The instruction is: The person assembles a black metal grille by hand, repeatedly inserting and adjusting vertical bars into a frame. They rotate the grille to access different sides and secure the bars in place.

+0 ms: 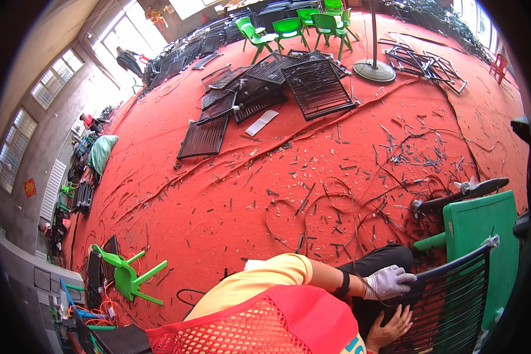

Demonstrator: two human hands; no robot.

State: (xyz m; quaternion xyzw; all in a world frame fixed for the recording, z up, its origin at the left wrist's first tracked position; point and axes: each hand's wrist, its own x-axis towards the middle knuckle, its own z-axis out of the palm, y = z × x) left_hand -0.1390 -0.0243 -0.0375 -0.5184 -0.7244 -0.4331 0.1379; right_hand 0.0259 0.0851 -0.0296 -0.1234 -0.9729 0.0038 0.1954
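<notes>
My left hand (389, 282), in a white glove, is at the near edge of a black slatted panel (454, 298). Its fingers are bent and close together; what they hold, if anything, is hidden. Just below it, my bare right hand (390, 328) lies over the panel's slats with the fingers spread. The panel leans across my dark-clothed lap and against a green board-like piece (484, 236), perhaps a stool or chair. Clear wrapping clings to the panel's upper corner. A thin dark cord loops past my left wrist.
Black strips and small pale bits litter the red floor covering (236, 206). Slatted panels (265, 79) lie piled ahead, with green chairs (289, 28) behind and a round pole base (374, 71) beside them. A bright green chair (130, 276) lies at left. Other people are far left.
</notes>
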